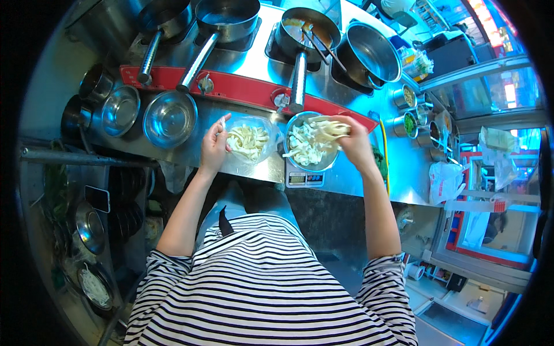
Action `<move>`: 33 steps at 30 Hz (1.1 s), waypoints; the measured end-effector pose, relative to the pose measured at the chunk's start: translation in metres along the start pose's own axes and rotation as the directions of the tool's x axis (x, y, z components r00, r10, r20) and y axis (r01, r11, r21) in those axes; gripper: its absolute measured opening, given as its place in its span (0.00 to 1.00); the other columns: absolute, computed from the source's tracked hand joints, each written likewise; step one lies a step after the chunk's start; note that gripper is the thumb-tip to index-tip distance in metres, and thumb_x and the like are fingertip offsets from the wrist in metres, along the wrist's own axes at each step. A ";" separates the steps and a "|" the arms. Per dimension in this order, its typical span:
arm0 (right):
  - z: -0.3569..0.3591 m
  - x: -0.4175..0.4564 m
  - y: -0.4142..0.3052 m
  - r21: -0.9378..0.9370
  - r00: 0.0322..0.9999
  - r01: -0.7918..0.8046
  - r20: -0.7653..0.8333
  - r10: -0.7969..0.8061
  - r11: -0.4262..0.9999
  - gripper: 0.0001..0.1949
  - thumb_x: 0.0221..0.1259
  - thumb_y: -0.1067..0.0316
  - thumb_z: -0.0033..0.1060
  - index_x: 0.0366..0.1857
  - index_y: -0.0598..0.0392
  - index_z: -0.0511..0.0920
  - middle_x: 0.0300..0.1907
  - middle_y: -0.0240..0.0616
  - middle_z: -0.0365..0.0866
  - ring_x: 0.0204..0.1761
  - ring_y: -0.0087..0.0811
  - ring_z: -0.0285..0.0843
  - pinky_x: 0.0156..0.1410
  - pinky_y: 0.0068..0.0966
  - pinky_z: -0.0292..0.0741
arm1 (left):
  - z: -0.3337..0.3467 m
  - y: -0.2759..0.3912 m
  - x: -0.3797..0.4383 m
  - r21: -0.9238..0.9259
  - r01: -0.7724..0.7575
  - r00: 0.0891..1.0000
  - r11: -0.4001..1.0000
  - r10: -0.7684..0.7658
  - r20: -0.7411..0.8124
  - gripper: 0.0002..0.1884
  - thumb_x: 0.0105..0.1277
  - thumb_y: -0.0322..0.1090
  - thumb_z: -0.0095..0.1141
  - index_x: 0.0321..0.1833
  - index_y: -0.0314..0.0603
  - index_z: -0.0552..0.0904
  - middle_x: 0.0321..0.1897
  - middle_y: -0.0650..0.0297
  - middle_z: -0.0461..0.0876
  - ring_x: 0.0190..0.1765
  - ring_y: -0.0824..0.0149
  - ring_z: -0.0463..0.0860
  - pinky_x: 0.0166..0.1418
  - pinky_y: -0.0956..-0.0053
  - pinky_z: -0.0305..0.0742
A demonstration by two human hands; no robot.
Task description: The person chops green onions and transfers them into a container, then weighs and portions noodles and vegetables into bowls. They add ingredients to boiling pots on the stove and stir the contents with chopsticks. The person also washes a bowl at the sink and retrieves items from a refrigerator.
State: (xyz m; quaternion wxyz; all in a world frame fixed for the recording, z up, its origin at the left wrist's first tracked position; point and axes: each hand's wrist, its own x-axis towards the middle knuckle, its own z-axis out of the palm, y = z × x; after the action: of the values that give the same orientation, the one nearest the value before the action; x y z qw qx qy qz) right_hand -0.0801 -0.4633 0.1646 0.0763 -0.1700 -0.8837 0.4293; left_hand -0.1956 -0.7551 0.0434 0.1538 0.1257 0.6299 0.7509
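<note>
My left hand [213, 145] grips the edge of a clear plastic bag [273, 129] that holds flat, pale noodles [247, 142]. To the right, my right hand [357, 140] pinches a bunch of wide noodles [331, 128] over a metal bowl [291, 161]. More noodles [305, 145] fill that bowl, and some of the held strands hang down among them. The bowl rests on a digital kitchen scale [304, 179] with a lit display, at the counter's front edge.
Behind a red stove panel [242, 88] stand several saucepans; one [298, 47] holds brown liquid and chopsticks [324, 48]. Their handles point towards me. Two steel bowls [170, 119] [121, 111] lie at left. Ingredient tins [405, 124] and a yellow hose [384, 151] are at right.
</note>
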 end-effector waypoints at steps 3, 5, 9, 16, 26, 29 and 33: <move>0.020 0.002 0.063 -0.229 0.992 0.026 0.126 0.003 0.973 0.21 0.45 0.85 0.52 0.47 0.59 0.78 0.42 0.48 0.82 0.45 0.41 0.82 0.51 0.28 0.75 | -0.004 -0.001 0.004 0.006 0.006 0.999 1.000 -0.006 0.042 0.08 0.68 0.29 0.41 0.30 0.36 0.68 0.63 0.52 0.70 0.22 0.83 0.70 0.28 0.88 0.70; 0.015 0.006 0.078 -0.274 0.989 -0.007 0.142 0.048 0.962 0.21 0.46 0.85 0.49 0.48 0.60 0.78 0.41 0.52 0.81 0.45 0.43 0.81 0.50 0.30 0.75 | -0.004 0.001 0.004 0.008 0.019 0.999 1.000 -0.020 0.048 0.08 0.68 0.29 0.42 0.29 0.37 0.68 0.63 0.52 0.70 0.22 0.84 0.70 0.28 0.88 0.70; -0.008 0.013 0.061 -0.280 0.990 -0.027 0.128 0.066 0.960 0.20 0.49 0.86 0.47 0.46 0.58 0.80 0.40 0.51 0.81 0.42 0.43 0.80 0.47 0.32 0.76 | -0.007 0.005 0.005 0.058 0.013 0.997 0.998 -0.017 0.074 0.08 0.68 0.30 0.41 0.28 0.41 0.68 0.64 0.46 0.67 0.20 0.83 0.70 0.30 0.88 0.71; -0.050 -0.002 -0.023 0.214 0.995 -0.104 0.019 0.102 0.971 0.18 0.59 0.82 0.35 0.49 0.61 0.76 0.46 0.40 0.81 0.49 0.31 0.79 0.53 0.26 0.78 | -0.009 0.007 0.007 0.103 0.005 0.997 0.995 -0.014 0.081 0.09 0.68 0.30 0.42 0.28 0.39 0.66 0.62 0.48 0.70 0.21 0.83 0.70 0.29 0.87 0.70; 0.100 0.006 -0.054 0.502 0.979 -0.115 0.201 0.014 0.857 0.15 0.55 0.83 0.39 0.43 0.62 0.78 0.42 0.46 0.81 0.44 0.37 0.82 0.48 0.28 0.80 | -0.007 0.006 0.007 0.105 0.004 0.994 0.995 -0.015 0.105 0.08 0.68 0.30 0.41 0.28 0.42 0.67 0.64 0.47 0.67 0.20 0.82 0.70 0.30 0.86 0.72; 0.188 0.023 -0.015 0.210 0.993 0.078 0.065 -0.094 0.974 0.14 0.54 0.81 0.46 0.43 0.62 0.77 0.44 0.52 0.79 0.46 0.45 0.79 0.50 0.33 0.76 | -0.005 0.007 0.006 0.111 -0.011 0.998 0.994 0.004 0.067 0.08 0.68 0.30 0.41 0.29 0.42 0.67 0.64 0.47 0.67 0.21 0.83 0.70 0.30 0.87 0.72; 0.218 0.011 0.007 -0.032 0.981 0.186 -0.047 -0.187 0.982 0.13 0.50 0.79 0.51 0.42 0.59 0.78 0.41 0.48 0.78 0.47 0.49 0.76 0.50 0.36 0.76 | -0.005 0.007 0.004 0.110 0.009 0.997 0.994 -0.017 0.074 0.07 0.68 0.30 0.41 0.30 0.40 0.68 0.64 0.47 0.68 0.21 0.83 0.70 0.31 0.88 0.71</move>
State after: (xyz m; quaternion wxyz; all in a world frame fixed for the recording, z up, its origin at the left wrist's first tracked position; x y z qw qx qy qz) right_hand -0.1496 -0.6151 0.0236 0.1358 -0.0980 -0.8995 0.4036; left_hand -0.2020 -0.7595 0.0489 0.1748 0.1577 0.6647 0.7091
